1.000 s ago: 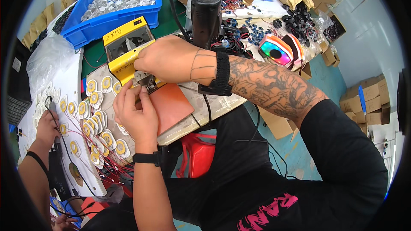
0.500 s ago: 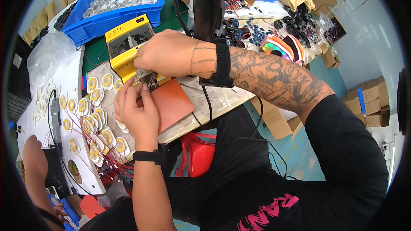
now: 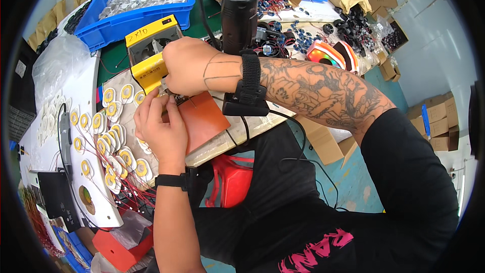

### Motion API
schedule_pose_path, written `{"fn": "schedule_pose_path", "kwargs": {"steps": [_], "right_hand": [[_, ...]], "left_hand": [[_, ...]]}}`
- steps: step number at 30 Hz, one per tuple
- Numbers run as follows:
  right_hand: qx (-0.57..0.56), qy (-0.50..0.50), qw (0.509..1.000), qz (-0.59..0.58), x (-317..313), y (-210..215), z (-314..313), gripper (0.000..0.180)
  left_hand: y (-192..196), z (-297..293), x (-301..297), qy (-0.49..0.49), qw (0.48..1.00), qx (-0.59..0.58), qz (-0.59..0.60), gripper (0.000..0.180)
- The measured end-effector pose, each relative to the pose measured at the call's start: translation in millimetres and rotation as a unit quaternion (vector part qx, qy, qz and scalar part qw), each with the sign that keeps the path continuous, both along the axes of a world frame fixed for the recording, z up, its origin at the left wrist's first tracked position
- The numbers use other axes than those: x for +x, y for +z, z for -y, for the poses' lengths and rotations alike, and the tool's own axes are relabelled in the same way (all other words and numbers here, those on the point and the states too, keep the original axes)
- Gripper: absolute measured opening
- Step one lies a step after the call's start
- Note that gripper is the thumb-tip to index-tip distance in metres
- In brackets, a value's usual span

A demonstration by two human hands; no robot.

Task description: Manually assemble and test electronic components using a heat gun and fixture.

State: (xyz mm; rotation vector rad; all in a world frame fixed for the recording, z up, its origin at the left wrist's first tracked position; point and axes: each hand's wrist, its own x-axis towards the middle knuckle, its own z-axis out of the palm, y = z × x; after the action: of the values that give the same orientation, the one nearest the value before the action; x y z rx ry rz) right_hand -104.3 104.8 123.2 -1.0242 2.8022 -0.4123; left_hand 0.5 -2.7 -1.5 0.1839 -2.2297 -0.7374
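Note:
At the front of a yellow open-topped machine [image 3: 149, 71], both my hands work close together. My right hand [image 3: 189, 66] is closed, its back toward me, and it hides its own fingertips and whatever they grip. Just below it, my left hand [image 3: 161, 124] has its thumb and fingers curled toward each other near the machine's metal front part. I cannot make out what the left fingertips hold. An orange-red mat [image 3: 203, 121] lies on the bench under and beside my hands. Left of them sit several white discs with yellow rings [image 3: 127, 159], with red wires attached.
A blue bin [image 3: 136, 15] full of small whitish pieces stands behind the machine. A black cylindrical tool [image 3: 240, 17] is upright beyond my right wrist. Orange-white lit shells [image 3: 326, 54] and loose electronic parts lie farther right. A red stool [image 3: 232, 179] stands below the bench edge.
My right hand has turned and lowered slightly, its wristband shifting left and down, covering the metal part more. My left hand stays nearly in place. Another person's hand has left the left edge.

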Motion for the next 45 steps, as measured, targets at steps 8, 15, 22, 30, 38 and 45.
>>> {"fn": "schedule_pose_path", "kwargs": {"steps": [8,15,22,30,38,45], "right_hand": [[-0.001,0.031,0.997,-0.076,-1.5,3.9,-6.9,0.019],[0.078,0.206,0.949,-0.226,-15.0,-6.3,-19.2,0.010],[0.082,0.238,0.938,-0.240,-21.1,-10.2,-19.2,0.009],[0.106,0.294,0.909,-0.275,-24.9,-7.8,-15.4,0.010],[0.134,0.351,0.881,-0.289,-25.2,-0.1,-10.8,0.010],[0.059,0.088,0.993,-0.054,-4.7,4.1,4.3,0.017]], "left_hand": [[0.8,0.2,0.4,0.002,1.000,0.021,0.008,0.006],[-3.0,1.5,0.4,0.011,1.000,0.007,0.008,0.005],[-5.3,1.4,1.6,0.005,0.999,0.042,0.031,0.007],[-3.1,0.9,1.8,0.008,0.999,0.039,0.031,0.007],[-4.2,-1.6,-1.5,0.000,0.999,0.040,0.027,0.007],[-7.6,3.0,-0.1,0.000,0.999,0.037,0.016,0.006]]}}
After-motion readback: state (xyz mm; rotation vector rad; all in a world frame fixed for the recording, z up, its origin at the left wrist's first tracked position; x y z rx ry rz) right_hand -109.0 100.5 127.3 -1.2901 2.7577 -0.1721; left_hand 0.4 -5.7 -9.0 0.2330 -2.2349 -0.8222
